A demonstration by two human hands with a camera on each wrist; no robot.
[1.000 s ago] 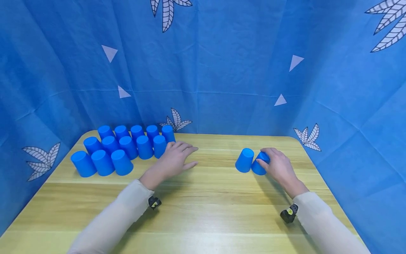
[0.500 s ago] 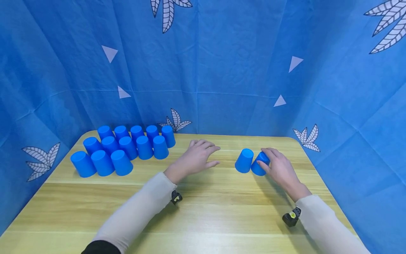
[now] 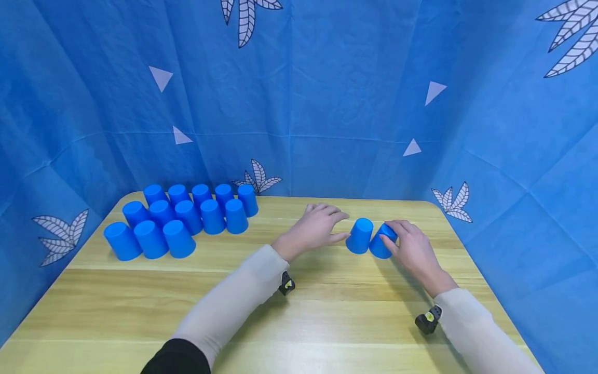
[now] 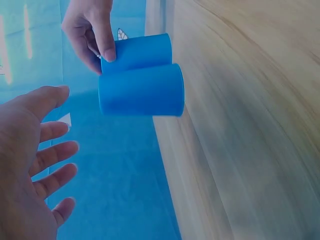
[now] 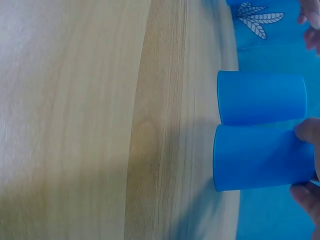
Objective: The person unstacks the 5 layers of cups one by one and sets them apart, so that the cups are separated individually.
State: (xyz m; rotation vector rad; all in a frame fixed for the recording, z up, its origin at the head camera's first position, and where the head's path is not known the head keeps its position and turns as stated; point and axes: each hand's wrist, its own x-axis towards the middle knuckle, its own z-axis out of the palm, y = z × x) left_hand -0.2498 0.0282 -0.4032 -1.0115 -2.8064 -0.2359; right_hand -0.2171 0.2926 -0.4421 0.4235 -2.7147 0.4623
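Note:
Two blue cups stand upside down side by side on the right half of the table. My right hand (image 3: 413, 252) grips the right cup (image 3: 382, 244) near its top, thumb on the near side and fingers behind. In the right wrist view that held cup (image 5: 262, 157) sits right against the left cup (image 5: 262, 98). My left hand (image 3: 315, 228) is just left of the left cup (image 3: 359, 236), fingers spread and thumb pointing at it. The left wrist view shows the left hand (image 4: 30, 145) holding nothing, a gap between its fingertips and the cup (image 4: 142, 91).
Several more blue cups (image 3: 162, 213) stand upside down in three rows at the back left of the wooden table (image 3: 299, 311). A blue curtain (image 3: 289, 104) with white leaf prints hangs behind the table and along its sides.
My left hand has moved right, from beside the rows of cups to just left of the two cups. The right hand keeps its grip on the right cup, nearly still.

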